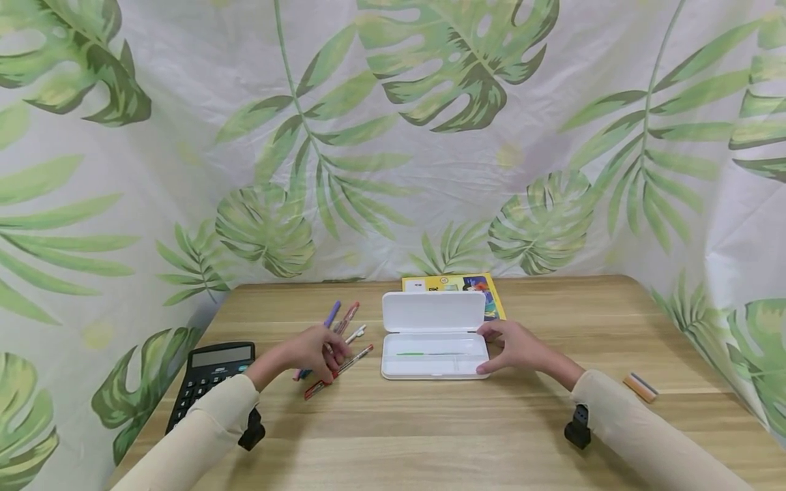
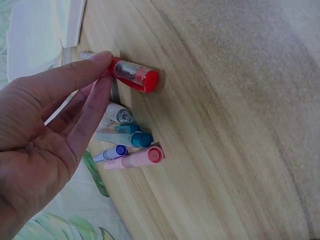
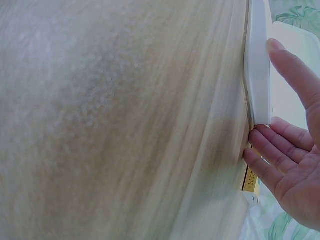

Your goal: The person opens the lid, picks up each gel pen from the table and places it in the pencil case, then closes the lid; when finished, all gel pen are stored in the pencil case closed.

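My left hand [image 1: 314,349] pinches a red-capped pen [image 2: 134,74] between thumb and fingertips, near its capped end; the pen's clear barrel points toward the case. Other pens lie beside and under that hand: a white one [image 2: 120,115], a teal-ended one [image 2: 137,139], a purple one [image 2: 118,150] and a pink one [image 2: 142,158]. A white pencil case [image 1: 433,314] stands with its lid raised, a thin green pen [image 1: 424,354] inside. My right hand [image 1: 520,348] holds the case's right end, thumb at the near corner and fingers at the side.
A black calculator [image 1: 211,372] lies at the left, partly behind the left sleeve. Behind the case is a yellow book [image 1: 497,308]. An eraser [image 1: 641,387] with orange and blue on it lies near the right sleeve. Leaf-patterned cloth [image 1: 393,170] surrounds the wooden table [image 1: 417,436].
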The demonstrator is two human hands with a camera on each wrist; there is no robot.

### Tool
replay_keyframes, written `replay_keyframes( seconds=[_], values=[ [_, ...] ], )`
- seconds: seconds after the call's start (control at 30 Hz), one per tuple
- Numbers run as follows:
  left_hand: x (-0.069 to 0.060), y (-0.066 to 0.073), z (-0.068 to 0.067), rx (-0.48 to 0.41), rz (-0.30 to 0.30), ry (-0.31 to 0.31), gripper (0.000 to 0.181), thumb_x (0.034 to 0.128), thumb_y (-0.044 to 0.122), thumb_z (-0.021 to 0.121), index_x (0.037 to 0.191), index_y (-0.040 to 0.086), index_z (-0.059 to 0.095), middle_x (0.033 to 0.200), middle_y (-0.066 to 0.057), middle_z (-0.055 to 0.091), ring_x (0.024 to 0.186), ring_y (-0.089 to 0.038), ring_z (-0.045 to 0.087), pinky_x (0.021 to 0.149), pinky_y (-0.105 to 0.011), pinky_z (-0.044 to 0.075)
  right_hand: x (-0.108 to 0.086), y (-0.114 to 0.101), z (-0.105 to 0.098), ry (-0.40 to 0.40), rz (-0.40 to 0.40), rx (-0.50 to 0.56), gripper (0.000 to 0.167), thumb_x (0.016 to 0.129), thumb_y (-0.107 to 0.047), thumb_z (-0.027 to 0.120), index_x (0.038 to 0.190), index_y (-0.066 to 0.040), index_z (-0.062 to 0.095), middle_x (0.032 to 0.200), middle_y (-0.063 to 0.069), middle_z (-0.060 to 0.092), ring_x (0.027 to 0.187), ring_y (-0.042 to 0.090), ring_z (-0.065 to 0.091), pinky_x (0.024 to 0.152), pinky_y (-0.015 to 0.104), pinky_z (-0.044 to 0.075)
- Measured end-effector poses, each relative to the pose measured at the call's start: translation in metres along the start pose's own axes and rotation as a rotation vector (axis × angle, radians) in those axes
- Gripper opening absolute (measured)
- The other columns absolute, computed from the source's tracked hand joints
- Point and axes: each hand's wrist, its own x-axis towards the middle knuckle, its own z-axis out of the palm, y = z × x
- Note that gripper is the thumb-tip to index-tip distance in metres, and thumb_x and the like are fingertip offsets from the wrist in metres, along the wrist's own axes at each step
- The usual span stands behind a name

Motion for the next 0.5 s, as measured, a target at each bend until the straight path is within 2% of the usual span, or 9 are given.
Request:
replay_keyframes(
  seconds=[0.5],
  values=[
    [0.0038,0.0037,0.0065,0.037,0.011,-0.007,0.043,0.0685,-0.012,0.085,0.109,-0.004,0.073,0.092,-0.018,0.069,0.078,-0.019,0.07,0.068,-0.025,0.059,0.0013,0.007,-0.0011,-0.005,0.023,-0.01,0.063,0.069,-0.03,0.095,0.116,-0.002,0.067,0.112,0.01,0.07,0.109,0.027,0.063,0.103,0.053,0.052]
  ],
)
